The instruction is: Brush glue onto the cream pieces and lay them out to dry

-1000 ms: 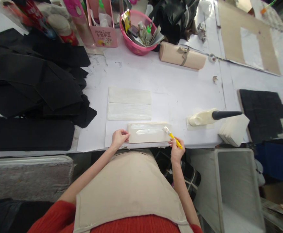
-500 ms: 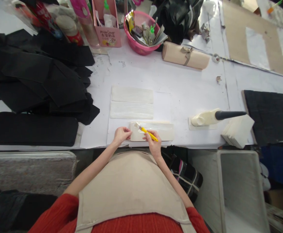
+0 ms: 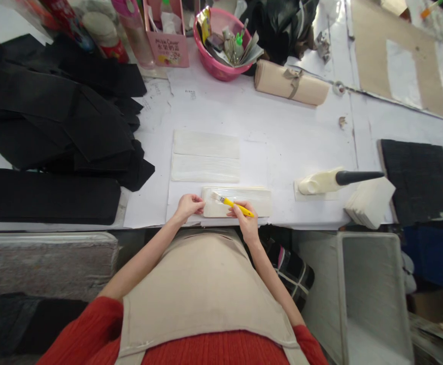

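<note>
Lying near the table's (image 3: 293, 137) front edge, a flat, pale strip (image 3: 244, 194) is streaked with shiny wet stuff. On its left part are placed the soft bristles of a brush (image 3: 228, 202), whose smooth yellow handle is held by the right hand (image 3: 247, 220). The left hand's (image 3: 189, 206) fingers are bunched at the strip's left end; whether it is pinched cannot be told. Beyond, two thin, oblong sheets (image 3: 206, 156) are laid side by side. Farther left, dull black pieces (image 3: 54, 109) are heaped.

Brush handle (image 3: 229, 202) looks glossy plastic; pale strip (image 3: 219, 209) has wet sheen; pink basin (image 3: 221, 73) is smooth plastic; black sheets (image 3: 54, 111) look matt.
</note>
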The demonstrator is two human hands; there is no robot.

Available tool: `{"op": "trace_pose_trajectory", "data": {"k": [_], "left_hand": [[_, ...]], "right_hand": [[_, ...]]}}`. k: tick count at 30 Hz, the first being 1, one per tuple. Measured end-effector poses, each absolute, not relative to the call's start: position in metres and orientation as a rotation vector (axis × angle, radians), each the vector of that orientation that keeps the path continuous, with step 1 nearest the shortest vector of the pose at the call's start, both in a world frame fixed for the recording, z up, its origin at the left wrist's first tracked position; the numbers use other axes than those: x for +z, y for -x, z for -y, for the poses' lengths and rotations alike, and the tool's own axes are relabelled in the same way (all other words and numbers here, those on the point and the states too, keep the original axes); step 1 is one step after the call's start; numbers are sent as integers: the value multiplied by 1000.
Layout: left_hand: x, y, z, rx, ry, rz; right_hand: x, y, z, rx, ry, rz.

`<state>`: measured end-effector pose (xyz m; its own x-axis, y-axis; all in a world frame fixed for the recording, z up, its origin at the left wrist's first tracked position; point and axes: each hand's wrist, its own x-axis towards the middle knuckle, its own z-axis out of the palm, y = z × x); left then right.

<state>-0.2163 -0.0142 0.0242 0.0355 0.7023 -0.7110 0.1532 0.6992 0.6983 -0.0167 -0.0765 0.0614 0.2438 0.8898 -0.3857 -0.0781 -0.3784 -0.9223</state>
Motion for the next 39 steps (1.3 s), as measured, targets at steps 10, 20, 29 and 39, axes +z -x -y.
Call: {"op": "trace_pose_trajectory", "data": {"k": [10, 20, 29, 39], "left_hand": [[21, 217, 15, 482, -751, -1522], [24, 216, 15, 499, -815, -1526], [20, 217, 16, 511, -837, -1545], [14, 216, 17, 502, -830, -1563]], "right_hand": [[50, 26, 86, 1432, 1596, 747], [50, -38, 120, 795, 1831, 640], [41, 23, 106, 1181, 1545, 933], [38, -83, 113, 586, 1866, 662]]}}
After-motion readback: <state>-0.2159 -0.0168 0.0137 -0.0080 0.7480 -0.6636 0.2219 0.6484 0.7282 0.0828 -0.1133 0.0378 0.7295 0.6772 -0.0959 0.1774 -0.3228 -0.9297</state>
